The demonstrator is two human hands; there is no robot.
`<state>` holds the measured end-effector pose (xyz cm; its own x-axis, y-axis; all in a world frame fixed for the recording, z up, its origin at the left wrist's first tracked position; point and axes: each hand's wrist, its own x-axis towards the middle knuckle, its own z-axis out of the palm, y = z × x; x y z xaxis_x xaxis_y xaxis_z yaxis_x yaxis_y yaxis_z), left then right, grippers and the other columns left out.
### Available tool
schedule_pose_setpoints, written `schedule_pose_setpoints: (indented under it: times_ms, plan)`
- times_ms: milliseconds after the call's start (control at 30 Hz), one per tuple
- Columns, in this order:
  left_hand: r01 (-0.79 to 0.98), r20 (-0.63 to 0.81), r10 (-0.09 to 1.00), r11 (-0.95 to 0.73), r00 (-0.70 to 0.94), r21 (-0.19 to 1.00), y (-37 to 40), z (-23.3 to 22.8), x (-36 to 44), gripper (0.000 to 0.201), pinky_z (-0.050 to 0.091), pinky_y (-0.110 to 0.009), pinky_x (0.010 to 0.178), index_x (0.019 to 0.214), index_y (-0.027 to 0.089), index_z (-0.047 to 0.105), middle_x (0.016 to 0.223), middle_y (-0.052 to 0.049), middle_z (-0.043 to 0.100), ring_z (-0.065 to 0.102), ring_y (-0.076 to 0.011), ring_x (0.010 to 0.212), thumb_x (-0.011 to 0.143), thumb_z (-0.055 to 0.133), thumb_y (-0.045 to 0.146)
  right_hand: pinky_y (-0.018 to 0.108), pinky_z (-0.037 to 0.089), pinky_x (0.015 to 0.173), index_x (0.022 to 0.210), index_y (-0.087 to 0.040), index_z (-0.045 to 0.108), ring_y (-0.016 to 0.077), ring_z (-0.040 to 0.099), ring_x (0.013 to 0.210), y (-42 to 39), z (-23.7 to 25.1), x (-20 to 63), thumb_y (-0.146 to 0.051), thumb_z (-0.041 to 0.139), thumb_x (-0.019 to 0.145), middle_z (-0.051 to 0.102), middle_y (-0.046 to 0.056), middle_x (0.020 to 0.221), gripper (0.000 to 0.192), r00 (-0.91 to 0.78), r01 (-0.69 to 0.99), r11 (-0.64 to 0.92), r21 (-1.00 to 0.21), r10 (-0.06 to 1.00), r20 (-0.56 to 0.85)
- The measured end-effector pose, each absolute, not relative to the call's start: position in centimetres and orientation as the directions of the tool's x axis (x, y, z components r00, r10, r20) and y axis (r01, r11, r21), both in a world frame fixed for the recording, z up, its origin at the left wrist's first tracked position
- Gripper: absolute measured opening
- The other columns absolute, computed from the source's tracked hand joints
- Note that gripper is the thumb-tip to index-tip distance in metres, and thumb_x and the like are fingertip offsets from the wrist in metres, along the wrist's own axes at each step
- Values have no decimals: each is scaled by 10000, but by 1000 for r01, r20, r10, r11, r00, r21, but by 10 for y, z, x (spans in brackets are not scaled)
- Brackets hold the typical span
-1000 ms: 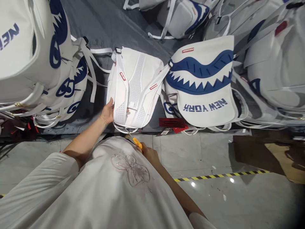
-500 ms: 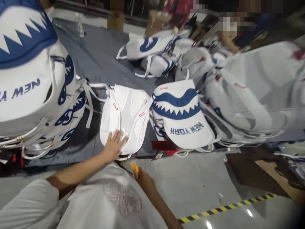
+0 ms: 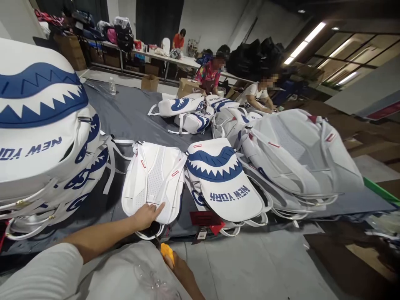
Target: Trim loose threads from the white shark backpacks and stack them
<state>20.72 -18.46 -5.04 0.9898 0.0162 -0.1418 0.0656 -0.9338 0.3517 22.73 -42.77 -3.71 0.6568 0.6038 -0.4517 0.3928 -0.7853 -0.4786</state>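
Observation:
A white backpack (image 3: 153,171) lies with its back panel and straps upward, right in front of me. My left hand (image 3: 146,216) rests on its near edge, index finger stretched out and the other fingers lying on the fabric, apart from the thumb's hidden side. Low beside my body, my right hand (image 3: 178,266) is closed round an orange-handled tool (image 3: 167,252); a thin dark part points toward the backpack's near end, its kind unclear. A white cord loop (image 3: 148,237) hangs at that end.
To the right, a shark-mouth NEW YORK backpack (image 3: 231,196) has a red tag (image 3: 204,217). Stacked backpacks (image 3: 28,146) rise at left; more backpacks (image 3: 300,154) lie right. Beyond the grey-covered table (image 3: 125,112) are a bottle (image 3: 112,86) and people (image 3: 209,75) at work.
The view has tilted up, bringing the room and people into sight. My left hand has slid toward the backpack's near edge, its fingers less spread. My right hand still holds the orange-handled tool.

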Motion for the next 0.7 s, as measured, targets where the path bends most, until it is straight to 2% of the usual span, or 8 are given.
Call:
schedule_pose_setpoints:
  times_ms: [133, 267, 333, 400, 467, 567, 633, 700]
  plan:
    - [146, -10, 154, -910, 988, 388, -186, -2, 230, 761, 507, -549, 848, 1574, 122, 318, 977, -199, 713, 688, -384, 952, 818, 398, 158, 333, 526, 687, 1195, -315, 654, 278, 743, 885, -433, -29, 241, -424, 266, 970, 764, 71, 926, 462, 694, 348, -753, -558, 607, -387]
    - [218, 254, 565, -636, 785, 740, -189, 67, 259, 737, 523, -457, 890, 1544, 235, 399, 836, -62, 704, 693, -298, 877, 822, 546, 238, 321, 489, 619, 1294, -164, 578, 295, 729, 795, -428, 6, 257, -457, 227, 982, 745, 125, 921, 553, 758, 417, -710, -567, 616, -213]
    - [40, 293, 762, -385, 577, 922, -190, 92, 274, 766, 508, -414, 970, 1531, 239, 399, 964, -43, 716, 682, -267, 984, 809, 644, 310, 327, 476, 603, 1333, -139, 555, 301, 723, 761, -424, 24, 263, -470, 248, 972, 741, 136, 921, 578, 759, 475, -666, -575, 641, -116]
    - [-218, 267, 878, -192, 398, 957, -193, 102, 281, 772, 480, -378, 1041, 1486, 222, 421, 1201, -64, 680, 637, -248, 1133, 782, 708, 359, 333, 479, 608, 1316, -127, 572, 302, 723, 751, -425, 33, 267, -465, 261, 966, 739, 138, 900, 577, 743, 513, -615, -599, 668, -50]
    - [-378, 203, 929, -76, 309, 923, -200, 95, 277, 736, 466, -369, 1070, 1439, 233, 433, 1338, -78, 619, 598, -236, 1218, 782, 726, 387, 335, 490, 618, 1295, -112, 589, 291, 719, 733, -430, 32, 271, -449, 259, 966, 737, 137, 878, 574, 726, 534, -577, -618, 688, -15]
    - [-353, 55, 938, 75, 343, 932, -218, 58, 247, 655, 491, -406, 1051, 1410, 273, 448, 1342, -82, 625, 593, -242, 1245, 831, 672, 482, 330, 498, 617, 1273, -114, 612, 270, 711, 694, -443, 14, 278, -430, 239, 970, 738, 127, 860, 575, 682, 573, -543, -614, 731, -10]
    - [-154, -83, 870, 179, 485, 972, -236, 25, 214, 575, 534, -446, 980, 1355, 270, 522, 1270, -109, 667, 631, -266, 1191, 874, 563, 581, 321, 494, 608, 1251, -138, 634, 264, 714, 695, -451, -4, 283, -426, 243, 974, 743, 123, 873, 559, 649, 607, -544, -580, 760, -34]
    - [153, -240, 715, 185, 656, 971, -256, -3, 178, 543, 578, -473, 827, 1221, 273, 639, 1116, -143, 723, 696, -304, 1044, 876, 484, 662, 313, 486, 606, 1251, -164, 641, 261, 718, 709, -456, -24, 287, -409, 271, 982, 747, 117, 882, 519, 628, 631, -572, -523, 773, -88]
